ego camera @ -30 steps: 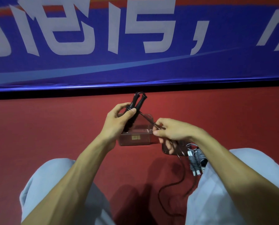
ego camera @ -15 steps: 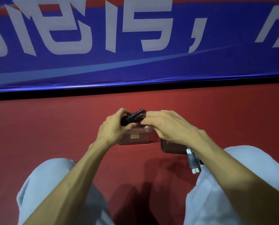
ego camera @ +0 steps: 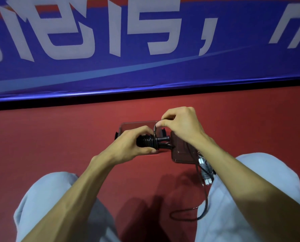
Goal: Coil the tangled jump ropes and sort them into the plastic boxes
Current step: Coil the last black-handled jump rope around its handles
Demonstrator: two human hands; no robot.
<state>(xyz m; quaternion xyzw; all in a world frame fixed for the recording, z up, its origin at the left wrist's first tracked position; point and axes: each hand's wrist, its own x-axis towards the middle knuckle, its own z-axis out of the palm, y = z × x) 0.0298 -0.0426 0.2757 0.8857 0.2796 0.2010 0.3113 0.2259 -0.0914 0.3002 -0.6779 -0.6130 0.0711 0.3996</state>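
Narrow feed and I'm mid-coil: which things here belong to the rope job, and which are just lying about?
Job:
- black jump rope, gripped by the left hand, its cord pinched by the right hand
- clear box
- darker box
- grey rope bundle

Just there:
- blue banner
- red floor

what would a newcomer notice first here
Centre frame, the left hand holds the black jump rope by its cord-wrapped handles while the right hand pinches a cord loop above. A huge blue banner with white characters fills the top, and a clear plastic box sits beneath the hands.
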